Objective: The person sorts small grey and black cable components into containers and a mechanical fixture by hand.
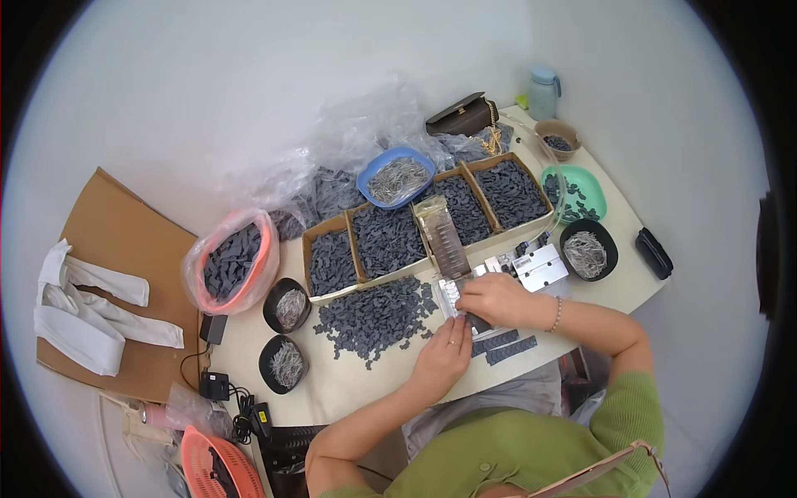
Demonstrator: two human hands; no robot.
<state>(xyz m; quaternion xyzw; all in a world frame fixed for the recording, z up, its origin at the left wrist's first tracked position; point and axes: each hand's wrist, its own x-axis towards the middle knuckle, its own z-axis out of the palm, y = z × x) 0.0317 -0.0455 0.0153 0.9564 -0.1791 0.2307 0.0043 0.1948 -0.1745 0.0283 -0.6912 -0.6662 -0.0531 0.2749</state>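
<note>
Head view: pale, smooth surface [357,390] carries a row of cardboard trays [390,241] filled with small dark flat pieces. A loose heap of the same dark pieces [374,315] lies just left of the hands. Black round bowls [286,363] hold fine silvery wire bits. Right hand [498,299] rests curled over a shiny metal strip [449,292]; left hand [446,355], fingers narrow, presses beside dark assembled rows [508,347]. Grip unclear.

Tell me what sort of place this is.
Probably a small hand-assembly workstation: a white table with cardboard trays of small dark parts, black bowls of metal pins, and both hands working at a small jig.
</note>
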